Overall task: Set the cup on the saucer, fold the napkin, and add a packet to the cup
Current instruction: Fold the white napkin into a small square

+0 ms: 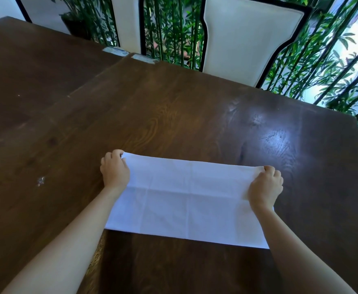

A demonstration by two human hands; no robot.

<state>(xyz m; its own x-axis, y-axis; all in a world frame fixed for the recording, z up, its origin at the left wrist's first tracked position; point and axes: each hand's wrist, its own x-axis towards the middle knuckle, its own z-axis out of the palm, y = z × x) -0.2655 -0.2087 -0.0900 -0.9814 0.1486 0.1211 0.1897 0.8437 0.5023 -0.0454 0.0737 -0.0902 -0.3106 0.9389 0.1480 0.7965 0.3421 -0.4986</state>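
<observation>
Napkin (186,198): white cloth, spread flat on the dark wooden table (174,115) — a wide rectangle with crease lines showing
Left hand (114,169): pinching the napkin's far left corner; fingers curled over the edge
Right hand (266,184): gripping the far right corner — knuckles up
Beyond the table: white chair (248,39); bamboo plants (169,28)

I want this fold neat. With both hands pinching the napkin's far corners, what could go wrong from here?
1. The left hand sits farther away than the right hand, so the napkin may fold crooked.
2. Its creases could pull the fold off line.
3. The glossy table may let the cloth slide.
</observation>
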